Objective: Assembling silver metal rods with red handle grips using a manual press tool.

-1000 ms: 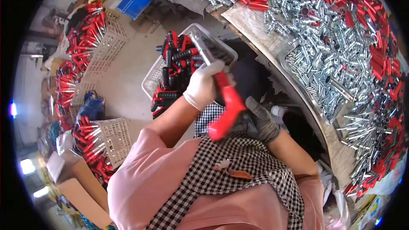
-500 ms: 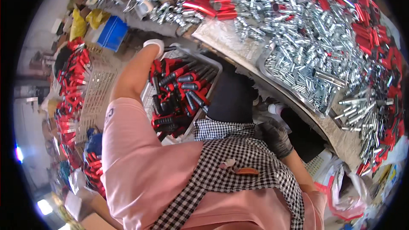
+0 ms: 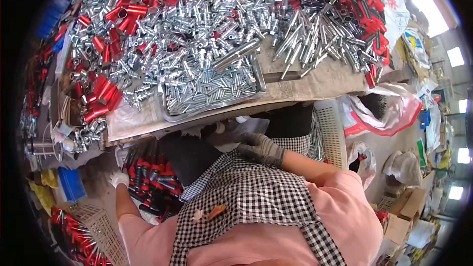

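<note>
My left hand (image 3: 119, 178), in a white glove, reaches down at the left beside a light plastic crate. Red and black tools with ribbed dark grips (image 3: 156, 177) fill that crate. The left fingers are too small and blurred to tell whether they hold anything. Over my lap lies my right hand (image 3: 263, 149), in a dark grey glove, its fingers stretched out beside the black-and-white checked apron (image 3: 266, 192). Nothing shows in it. A metal tray (image 3: 170, 117) of small silver pins stands on the workbench (image 3: 315, 81) in front of me.
Silver fittings (image 3: 197, 29) and red tubes (image 3: 101, 93) are heaped across the bench, with long metal rods (image 3: 315, 39) at the right. A beige basket (image 3: 335, 133) and a white-and-red sack (image 3: 379, 113) stand right of my leg. A blue bin (image 3: 72, 184) is at far left.
The view has swung to the right, showing more of the bench and the right side. My right hand has come up over my lap. My left hand remains by the crate of tools.
</note>
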`<state>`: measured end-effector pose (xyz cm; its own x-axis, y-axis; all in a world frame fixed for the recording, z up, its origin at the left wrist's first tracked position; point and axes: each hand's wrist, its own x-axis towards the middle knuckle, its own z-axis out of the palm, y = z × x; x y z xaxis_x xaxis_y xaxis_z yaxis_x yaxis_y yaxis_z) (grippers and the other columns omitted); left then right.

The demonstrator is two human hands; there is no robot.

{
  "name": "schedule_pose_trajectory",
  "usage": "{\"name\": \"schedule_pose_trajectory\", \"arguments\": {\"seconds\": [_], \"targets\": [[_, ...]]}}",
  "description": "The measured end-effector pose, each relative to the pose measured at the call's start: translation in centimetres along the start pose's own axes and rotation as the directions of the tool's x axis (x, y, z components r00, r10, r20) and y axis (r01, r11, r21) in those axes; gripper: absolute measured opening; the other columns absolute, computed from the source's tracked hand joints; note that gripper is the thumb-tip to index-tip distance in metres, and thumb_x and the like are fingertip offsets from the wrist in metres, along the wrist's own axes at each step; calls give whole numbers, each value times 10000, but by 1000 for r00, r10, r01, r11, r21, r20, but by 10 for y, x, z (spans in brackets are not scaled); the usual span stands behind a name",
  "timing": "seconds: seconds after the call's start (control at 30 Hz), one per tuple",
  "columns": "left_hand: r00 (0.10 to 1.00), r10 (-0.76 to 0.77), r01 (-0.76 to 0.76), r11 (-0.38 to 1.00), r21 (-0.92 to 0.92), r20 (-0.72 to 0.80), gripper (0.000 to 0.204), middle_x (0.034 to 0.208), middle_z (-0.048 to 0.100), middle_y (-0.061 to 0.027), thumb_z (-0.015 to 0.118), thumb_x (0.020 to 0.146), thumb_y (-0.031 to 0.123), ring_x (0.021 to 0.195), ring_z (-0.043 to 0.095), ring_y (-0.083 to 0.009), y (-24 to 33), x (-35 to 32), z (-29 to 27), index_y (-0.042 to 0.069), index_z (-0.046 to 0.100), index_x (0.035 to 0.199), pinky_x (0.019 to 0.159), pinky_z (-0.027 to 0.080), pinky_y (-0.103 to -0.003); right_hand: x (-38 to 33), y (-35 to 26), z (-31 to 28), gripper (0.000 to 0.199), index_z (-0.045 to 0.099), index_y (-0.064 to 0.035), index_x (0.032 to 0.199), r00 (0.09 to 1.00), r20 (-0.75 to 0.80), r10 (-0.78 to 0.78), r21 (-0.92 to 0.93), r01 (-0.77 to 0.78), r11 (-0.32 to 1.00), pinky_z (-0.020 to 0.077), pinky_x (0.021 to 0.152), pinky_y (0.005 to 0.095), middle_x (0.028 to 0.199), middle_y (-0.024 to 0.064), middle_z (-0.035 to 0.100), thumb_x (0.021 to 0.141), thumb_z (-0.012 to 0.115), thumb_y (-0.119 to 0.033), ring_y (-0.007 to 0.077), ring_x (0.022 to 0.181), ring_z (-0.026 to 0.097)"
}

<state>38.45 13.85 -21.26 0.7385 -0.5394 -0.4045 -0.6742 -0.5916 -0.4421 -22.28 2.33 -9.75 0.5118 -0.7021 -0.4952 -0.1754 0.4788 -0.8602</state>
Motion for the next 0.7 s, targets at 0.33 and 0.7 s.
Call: {"name": "schedule_pose_trajectory", "arguments": {"seconds": [0.33, 0.7], "targets": [[631, -309, -336, 718, -610, -712, 469, 1319, 580, -175, 594, 916, 341, 1187, 546, -372, 28, -65, -71, 3, 605, 1241, 1031, 399, -480, -11, -149, -156, 352, 616, -68, 1216, 658, -241, -713, -825, 248, 508, 538, 823, 338, 1079, 111, 675, 884, 689, -162, 209, 921, 661], [-36, -9, -943, 333, 31, -999, 263, 1038, 633, -169, 655, 670, -92, 982, 609, -364, 171, -292, -257, 4, 630, 913, 931, 470, -471, 77, -219, -184, 511, 615, -293, 1225, 940, 99, -328, -955, -3, -295, 356, 1062, 536, 1317, 90, 542, 728, 731, -323, 342, 1292, 431]]}}
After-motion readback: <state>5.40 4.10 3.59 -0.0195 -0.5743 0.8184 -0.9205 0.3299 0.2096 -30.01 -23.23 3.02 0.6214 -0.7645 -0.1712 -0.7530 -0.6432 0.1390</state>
